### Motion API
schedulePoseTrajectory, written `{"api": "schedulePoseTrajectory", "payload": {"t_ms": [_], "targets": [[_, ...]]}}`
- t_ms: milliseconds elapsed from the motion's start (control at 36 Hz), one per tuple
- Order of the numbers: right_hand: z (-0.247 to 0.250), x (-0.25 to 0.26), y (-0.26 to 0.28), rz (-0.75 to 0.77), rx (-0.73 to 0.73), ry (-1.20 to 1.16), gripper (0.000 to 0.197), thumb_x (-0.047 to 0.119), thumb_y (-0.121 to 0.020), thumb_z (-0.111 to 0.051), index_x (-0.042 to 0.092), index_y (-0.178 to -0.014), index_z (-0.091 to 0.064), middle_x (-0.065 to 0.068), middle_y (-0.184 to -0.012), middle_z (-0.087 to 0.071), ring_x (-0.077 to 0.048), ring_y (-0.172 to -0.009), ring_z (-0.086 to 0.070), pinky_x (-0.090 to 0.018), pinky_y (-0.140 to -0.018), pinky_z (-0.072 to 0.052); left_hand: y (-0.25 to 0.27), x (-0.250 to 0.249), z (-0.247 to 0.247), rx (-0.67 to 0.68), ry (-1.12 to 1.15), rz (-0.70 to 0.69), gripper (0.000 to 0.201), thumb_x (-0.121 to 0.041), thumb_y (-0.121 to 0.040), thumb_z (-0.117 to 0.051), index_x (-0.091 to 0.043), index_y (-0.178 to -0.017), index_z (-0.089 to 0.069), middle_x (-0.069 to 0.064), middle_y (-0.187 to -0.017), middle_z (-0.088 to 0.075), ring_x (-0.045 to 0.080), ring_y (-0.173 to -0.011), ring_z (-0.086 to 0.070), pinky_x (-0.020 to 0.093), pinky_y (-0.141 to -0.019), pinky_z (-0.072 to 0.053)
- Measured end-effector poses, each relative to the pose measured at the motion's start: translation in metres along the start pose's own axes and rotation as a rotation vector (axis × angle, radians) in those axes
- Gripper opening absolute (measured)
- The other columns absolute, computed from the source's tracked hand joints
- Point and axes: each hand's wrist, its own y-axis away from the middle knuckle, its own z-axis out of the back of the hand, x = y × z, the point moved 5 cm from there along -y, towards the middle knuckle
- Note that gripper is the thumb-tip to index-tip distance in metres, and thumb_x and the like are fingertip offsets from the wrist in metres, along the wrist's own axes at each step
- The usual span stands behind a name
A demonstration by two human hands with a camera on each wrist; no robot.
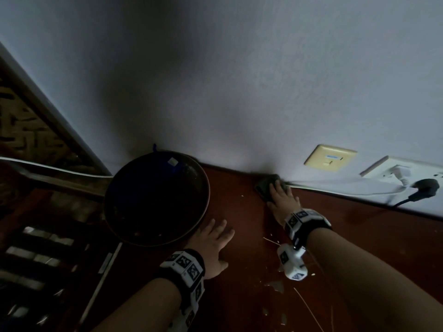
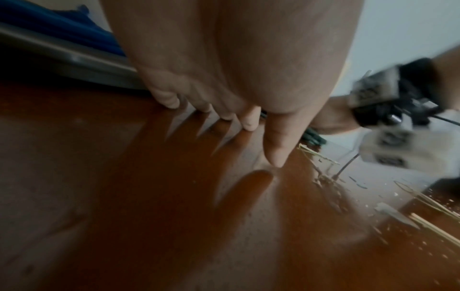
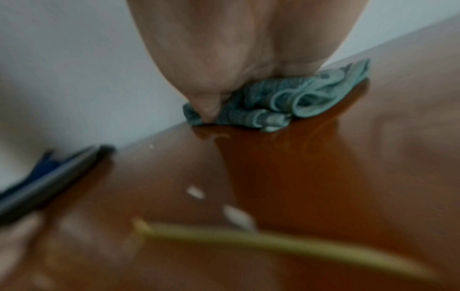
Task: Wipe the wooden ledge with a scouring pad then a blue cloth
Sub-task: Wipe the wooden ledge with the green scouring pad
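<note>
the scouring pad (image 1: 268, 188) is pressed onto the wooden ledge (image 1: 239, 212) at its far edge, touching the foot of the white wall (image 1: 239, 80). its long axis seems to run diagonally, from the wall corner toward the near right, though most of it is covered. in the right wrist view the pad looks grey-green and bunched, and the right hand (image 1: 281, 200) is laid on top of it; whether the fingers are curled round it cannot be told. the left hand (image 1: 213, 240) is laid flat on the ledge with fingers straight and spread, nothing being held, just beside the rim of a dark round pan (image 1: 155, 197). a blue cloth (image 2: 62, 29) is seen inside the pan. pale crumbs and thin straw-like strands (image 1: 275, 283) are scattered on the ledge near the right wrist. two wall sockets (image 1: 330, 158) are mounted right of the pad.
</note>
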Motion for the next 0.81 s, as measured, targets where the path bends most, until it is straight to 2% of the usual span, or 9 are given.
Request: {"api": "schedulePoseTrajectory", "payload": {"t_ms": [222,361,500,583,639,694,750,778,806], "targets": [[-0.011,0.07,-0.006,0.39,0.07,0.131,0.059,0.027,-0.1,-0.036,0.032,-0.15,-0.004,0.011,-0.158,0.008,-0.024,-0.146,0.01,-0.048,-0.116,-0.002,-0.001,0.003,0.004,0.016,0.036,-0.011,0.076,-0.042,-0.098,-0.046,-0.032,-0.155,0.003,-0.008,-0.162,0.017,0.02,-0.148,0.016,0.043,-0.119,-0.002],[-0.029,0.055,0.02,0.6,0.129,0.175,0.062,0.01,-0.097,-0.039,0.036,-0.149,-0.016,0.02,-0.156,-0.001,-0.015,-0.145,0.009,-0.043,-0.116,0.003,0.006,0.006,0.009,-0.027,0.169,-0.003,0.07,-0.025,-0.102,-0.041,-0.02,-0.156,0.004,-0.006,-0.163,0.008,0.016,-0.149,0.01,0.036,-0.122,-0.002],[-0.037,0.025,0.057,0.722,0.182,0.103,0.07,-0.009,-0.089,-0.044,0.034,-0.144,-0.033,0.023,-0.153,-0.015,0.0,-0.141,0.005,-0.028,-0.115,0.007,0.009,0.007,0.009,-0.03,0.252,0.009,0.069,-0.018,-0.102,-0.039,-0.02,-0.156,0.004,-0.007,-0.163,0.01,0.012,-0.149,0.009,0.034,-0.122,-0.002],[-0.034,0.005,0.067,0.66,0.187,0.004,0.077,-0.017,-0.082,-0.05,0.033,-0.139,-0.043,0.023,-0.15,-0.025,0.004,-0.141,-0.006,-0.026,-0.119,-0.003,0.008,0.007,0.01,-0.012,0.261,0.009,0.068,-0.02,-0.102,-0.04,-0.021,-0.156,0.002,-0.007,-0.163,0.01,0.012,-0.149,0.009,0.032,-0.121,-0.001],[-0.022,-0.006,0.068,0.553,0.095,-0.172,0.071,-0.021,-0.078,-0.05,0.029,-0.129,-0.057,0.016,-0.145,-0.04,0.001,-0.138,-0.026,-0.027,-0.118,-0.016,0.008,0.007,0.012,0.006,0.245,0.009,0.068,-0.021,-0.102,-0.041,-0.021,-0.156,0.0,-0.006,-0.163,0.01,0.013,-0.149,0.01,0.032,-0.121,-0.002],[-0.008,-0.022,0.063,0.308,-0.002,-0.472,0.059,-0.022,-0.075,-0.05,0.019,-0.113,-0.069,0.004,-0.131,-0.057,-0.005,-0.123,-0.049,-0.024,-0.115,-0.024,0.008,0.006,0.011,0.018,0.224,0.012,0.069,-0.021,-0.101,-0.041,-0.021,-0.156,0.0,-0.006,-0.163,0.011,0.014,-0.149,0.01,0.036,-0.122,-0.003],[0.006,-0.04,0.061,0.117,-0.131,-0.975,0.04,-0.017,-0.071,-0.056,0.007,-0.097,-0.074,-0.01,-0.114,-0.067,-0.011,-0.096,-0.064,-0.026,-0.109,-0.034,0.008,0.005,0.01,0.028,0.209,0.018,0.07,-0.022,-0.101,-0.042,-0.021,-0.156,0.001,-0.006,-0.162,0.012,0.014,-0.149,0.011,0.037,-0.122,-0.003],[0.013,-0.051,0.059,0.046,-0.234,-1.028,0.04,-0.016,-0.073,-0.055,0.007,-0.1,-0.073,-0.014,-0.115,-0.066,-0.01,-0.09,-0.065,-0.022,-0.104,-0.04,0.007,0.005,0.01,0.034,0.205,0.021,0.071,-0.022,-0.101,-0.043,-0.022,-0.156,0.001,-0.006,-0.162,0.013,0.014,-0.149,0.012,0.038,-0.122,-0.003],[0.018,-0.062,0.054,0.028,-0.331,-0.915,0.047,-0.018,-0.078,-0.05,0.012,-0.108,-0.07,-0.015,-0.12,-0.063,-0.006,-0.087,-0.064,-0.012,-0.093,-0.044,0.007,0.005,0.01,0.039,0.202,0.023,0.072,-0.022,-0.101,-0.043,-0.022,-0.156,0.002,-0.007,-0.162,0.014,0.014,-0.149,0.012,0.039,-0.122,-0.003]]}}
